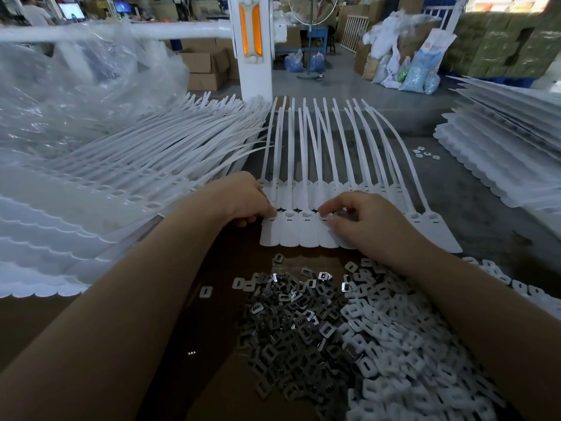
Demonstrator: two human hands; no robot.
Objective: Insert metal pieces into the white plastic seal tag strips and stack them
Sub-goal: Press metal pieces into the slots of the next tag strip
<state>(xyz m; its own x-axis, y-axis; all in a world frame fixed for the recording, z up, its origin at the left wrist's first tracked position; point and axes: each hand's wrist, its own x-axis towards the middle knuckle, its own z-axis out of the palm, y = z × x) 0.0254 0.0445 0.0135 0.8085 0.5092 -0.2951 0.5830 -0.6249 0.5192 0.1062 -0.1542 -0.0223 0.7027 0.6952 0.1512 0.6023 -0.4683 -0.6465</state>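
A white seal tag strip (299, 232) of several joined tags lies flat in front of me, its long tails fanning away. My left hand (243, 199) has its fingers curled at the strip's left end and pinches the top of the first tag. My right hand (361, 220) rests on the tags further right, its fingertips curled down on a tag slot; whether a metal piece sits under them is hidden. A heap of small metal pieces (297, 323) lies just below the strip, beside a heap of white plastic caps (403, 344).
A big stack of tag strips (100, 189) spreads on the left, partly under clear plastic bags (60, 95). Another stack (504, 153) lies at the right. A white post with orange reflector (252, 44) stands behind. A few loose pieces (425, 153) lie on the grey table.
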